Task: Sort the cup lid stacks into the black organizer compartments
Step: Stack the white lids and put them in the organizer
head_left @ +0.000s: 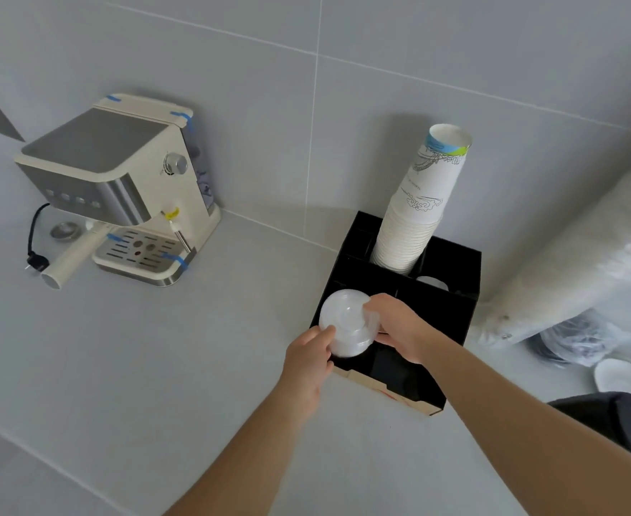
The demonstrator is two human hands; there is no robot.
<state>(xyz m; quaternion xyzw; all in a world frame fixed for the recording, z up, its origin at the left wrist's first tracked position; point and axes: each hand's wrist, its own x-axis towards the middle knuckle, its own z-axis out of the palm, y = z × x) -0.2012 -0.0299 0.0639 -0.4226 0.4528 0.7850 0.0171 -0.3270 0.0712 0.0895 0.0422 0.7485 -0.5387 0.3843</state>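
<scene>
A stack of clear plastic cup lids (345,322) sits tilted at the front left compartment of the black organizer (455,310). My left hand (308,361) grips the stack's near left side. My right hand (399,325) holds its right side from above the organizer. A tall stack of white paper cups (418,206) stands in a rear compartment. Something white (431,283) shows low in the compartment to the right of the cups; I cannot tell what it is.
A cream espresso machine (120,188) with a loose portafilter (72,255) and black plug (36,260) stands at the left. Long plastic-wrapped sleeves (574,262) lean at the right, above bagged black lids (574,344), a white lid (623,378) and a dark object (619,415).
</scene>
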